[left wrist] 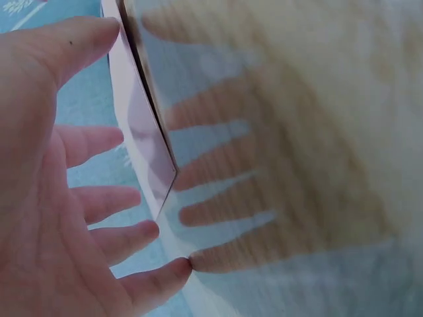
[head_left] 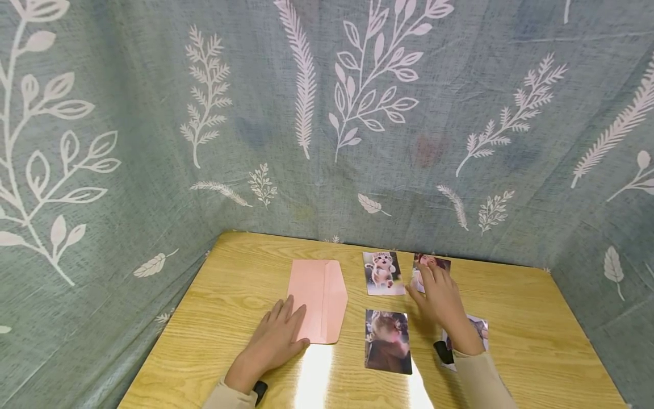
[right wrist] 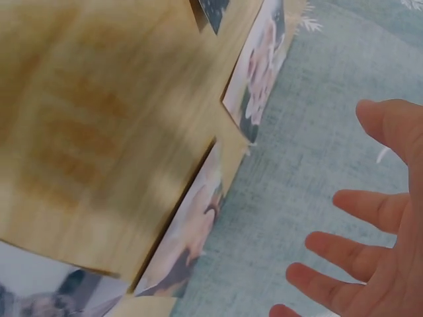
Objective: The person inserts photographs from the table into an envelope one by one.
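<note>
A pink envelope (head_left: 309,284) lies on the left half of the wooden table, its flap opened out to the right. My left hand (head_left: 273,335) rests at its lower left edge with spread fingers; the left wrist view shows the envelope (left wrist: 142,125) edge-on beside the fingertips. Over the back-right photo (head_left: 421,261) of a person hovers my right hand (head_left: 439,295), its fingers extended and holding nothing. In the right wrist view this hand (right wrist: 370,224) is apart from the photos. Left of it lies a kitten photo (head_left: 383,274).
A darker photo (head_left: 387,343) lies nearer the front, and another photo (head_left: 480,326) is partly hidden under my right forearm. Grey-green leaf-patterned cloth (head_left: 317,170) hangs behind the table (head_left: 245,267) and along both sides. Bright light patches fall on the front of the tabletop.
</note>
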Available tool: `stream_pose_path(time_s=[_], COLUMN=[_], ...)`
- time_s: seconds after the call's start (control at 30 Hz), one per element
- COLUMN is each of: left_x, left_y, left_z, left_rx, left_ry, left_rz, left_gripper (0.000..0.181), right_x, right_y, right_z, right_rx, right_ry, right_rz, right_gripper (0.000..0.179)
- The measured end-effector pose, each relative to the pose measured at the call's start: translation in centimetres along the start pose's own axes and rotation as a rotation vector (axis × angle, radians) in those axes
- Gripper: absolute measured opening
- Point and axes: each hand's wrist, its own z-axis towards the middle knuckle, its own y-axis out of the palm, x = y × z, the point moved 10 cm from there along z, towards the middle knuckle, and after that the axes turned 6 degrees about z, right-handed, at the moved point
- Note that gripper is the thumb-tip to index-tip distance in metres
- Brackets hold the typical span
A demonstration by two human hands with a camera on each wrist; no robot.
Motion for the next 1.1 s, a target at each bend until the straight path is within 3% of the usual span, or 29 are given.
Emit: stream_pose_path(time_s=[0.23, 0.53, 0.77, 1.1], left_x=[-0.1, 0.1, 0.3, 0.4], left_y=[0.6, 0.6, 0.6, 0.6], left_z=[-0.3, -0.6, -0.8, -0.8], left_rx=[-0.040, -0.045, -0.038, -0.005], left_ry=[-0.001, -0.001, 0.011, 0.017], left_rz=[0.006, 0.002, 0.025, 0.005], left_gripper=[0.073, 0.070, 0.062, 0.058], right_x=[0.1, 0.7, 1.9, 3.7], right_y=[0.4, 2.0, 4.8, 7.9], right_z=[1.9, 4.6, 6.7, 8.1], right_rx=[-0.026, -0.143, -0.233, -0.336], right_ry=[-0.008, 0.049, 0.088, 0.130], right_rz=[-0.006, 0.037, 0.083, 0.142], right_gripper=[0.063, 0.063, 0.061, 0.067])
